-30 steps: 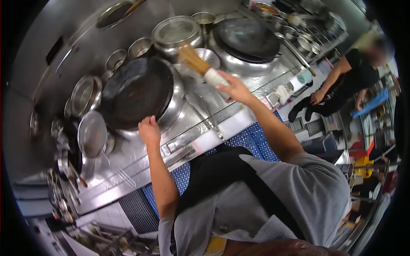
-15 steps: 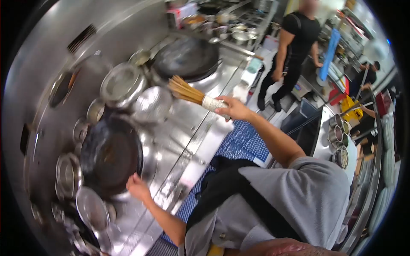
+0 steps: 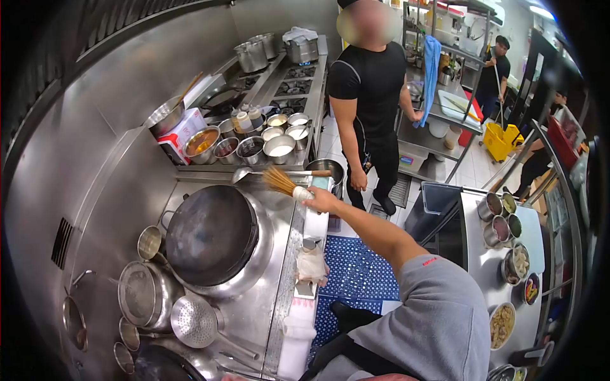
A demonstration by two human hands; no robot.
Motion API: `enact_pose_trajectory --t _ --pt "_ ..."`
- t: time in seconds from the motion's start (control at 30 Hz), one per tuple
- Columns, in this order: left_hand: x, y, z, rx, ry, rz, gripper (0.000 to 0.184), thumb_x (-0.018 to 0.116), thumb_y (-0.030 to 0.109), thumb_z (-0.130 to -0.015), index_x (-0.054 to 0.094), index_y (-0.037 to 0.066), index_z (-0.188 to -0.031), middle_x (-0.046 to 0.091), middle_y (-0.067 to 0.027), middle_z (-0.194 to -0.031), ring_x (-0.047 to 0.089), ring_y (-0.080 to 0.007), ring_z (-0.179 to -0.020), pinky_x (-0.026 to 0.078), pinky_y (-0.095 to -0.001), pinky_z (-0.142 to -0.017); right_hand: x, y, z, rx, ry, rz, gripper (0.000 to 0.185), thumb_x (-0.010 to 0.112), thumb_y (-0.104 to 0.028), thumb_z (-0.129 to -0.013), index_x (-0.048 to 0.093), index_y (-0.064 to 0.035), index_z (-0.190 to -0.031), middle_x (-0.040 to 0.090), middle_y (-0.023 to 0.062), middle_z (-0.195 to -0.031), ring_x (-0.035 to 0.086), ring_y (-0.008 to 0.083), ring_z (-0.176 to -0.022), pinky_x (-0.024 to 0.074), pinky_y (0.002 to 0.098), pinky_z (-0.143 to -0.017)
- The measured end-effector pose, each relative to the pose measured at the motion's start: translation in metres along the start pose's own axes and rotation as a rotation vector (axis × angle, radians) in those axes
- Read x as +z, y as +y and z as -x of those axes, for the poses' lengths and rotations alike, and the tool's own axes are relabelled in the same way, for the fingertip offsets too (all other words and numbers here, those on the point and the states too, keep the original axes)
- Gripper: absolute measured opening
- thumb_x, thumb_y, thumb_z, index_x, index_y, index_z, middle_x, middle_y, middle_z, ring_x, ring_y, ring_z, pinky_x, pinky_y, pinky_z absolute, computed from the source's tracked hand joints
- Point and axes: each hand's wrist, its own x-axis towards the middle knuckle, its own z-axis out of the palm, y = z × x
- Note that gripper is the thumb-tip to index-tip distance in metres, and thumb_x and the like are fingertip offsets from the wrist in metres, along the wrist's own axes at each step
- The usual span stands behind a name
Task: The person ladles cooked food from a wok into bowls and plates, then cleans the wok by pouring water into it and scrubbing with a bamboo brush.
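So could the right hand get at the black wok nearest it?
Probably, yes. The right hand is fairly close, and nothing seems to stand between it and the wok. Its fingers already hold a brush, though, so that would likely touch first.

Steel walls (image 3: 82, 146) and what looks like white tile flooring (image 3: 332, 143) surround a blue patterned mat (image 3: 359, 270).

1. Wok (image 3: 213, 235): left, on the cooking counter (image 3: 270, 289).
2. Strainer (image 3: 194, 322): on this counter, nearer than the wok, right of the pot (image 3: 141, 295).
3. Ladle (image 3: 273, 173): beyond the wok, before the containers (image 3: 279, 147).
4. Bowls (image 3: 502, 325): right, on the side table (image 3: 478, 254).
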Motion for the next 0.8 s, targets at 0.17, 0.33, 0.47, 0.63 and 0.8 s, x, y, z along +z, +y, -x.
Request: enact_pose_trajectory --t 0.17,0.33,0.47,0.63,0.8 --pt "0.055 0.054 0.010 0.200 -0.196 0.290 0.014 0.069 0.013 -0.091 0.071 0.000 -0.095 0.072 -0.0163 -0.097 0.064 -0.0366 -0.096 0.048 -0.0512 -0.092 -0.008 0.043 -0.092 -0.222 -0.040 0.617 0.057 0.072 -0.028 -0.083 0.058 -0.0160 -0.137 0.072 0.0169 -0.113 0.070 0.0367 -0.105 0.0555 0.0475 -0.090" --pt "0.069 0.099 0.007 0.401 -0.308 -0.134 0.011 0.069 0.008 -0.087 0.072 0.001 -0.094 0.071 -0.0167 -0.102 0.065 -0.0355 -0.099 0.050 -0.0479 -0.091 -0.015 0.055 -0.123 -0.154 -0.150 0.737 0.050 0.068 -0.020 -0.083 0.063 -0.0188 -0.133 0.071 0.0143 -0.115 0.066 0.0338 -0.113 0.0534 0.0475 -0.094" --pt "0.071 0.128 0.002 0.172 -0.501 0.173 0.014 0.070 0.009 -0.086 0.072 0.000 -0.097 0.070 -0.0177 -0.107 0.066 -0.0345 -0.102 0.052 -0.0466 -0.090 -0.030 0.071 -0.093 -0.231 0.132 0.712 0.055 0.070 -0.025 -0.084 0.060 -0.0184 -0.137 0.066 0.0158 -0.118 0.062 0.0362 -0.114 0.0507 0.0474 -0.096" --pt "0.091 0.111 0.016 0.114 -0.532 0.351 0.020 0.069 0.010 -0.088 0.070 -0.002 -0.104 0.067 -0.0174 -0.113 0.064 -0.0317 -0.104 0.051 -0.0441 -0.090 -0.032 0.139 0.034 0.096 0.301 0.221 0.045 0.066 -0.029 -0.087 0.064 -0.0080 -0.127 0.065 0.0226 -0.117 0.061 0.0410 -0.111 0.0480 0.0521 -0.098" --pt "0.080 0.148 0.009 0.048 -0.606 0.560 0.021 0.062 0.007 -0.095 0.064 -0.005 -0.111 0.061 -0.0133 -0.114 0.060 -0.0255 -0.103 0.047 -0.0350 -0.084 0.064 0.353 0.293 0.590 -0.693 0.435 0.031 0.062 -0.030 -0.088 0.072 -0.0051 -0.105 0.070 0.0198 -0.109 0.065 0.0367 -0.104 0.0517 0.0483 -0.091"
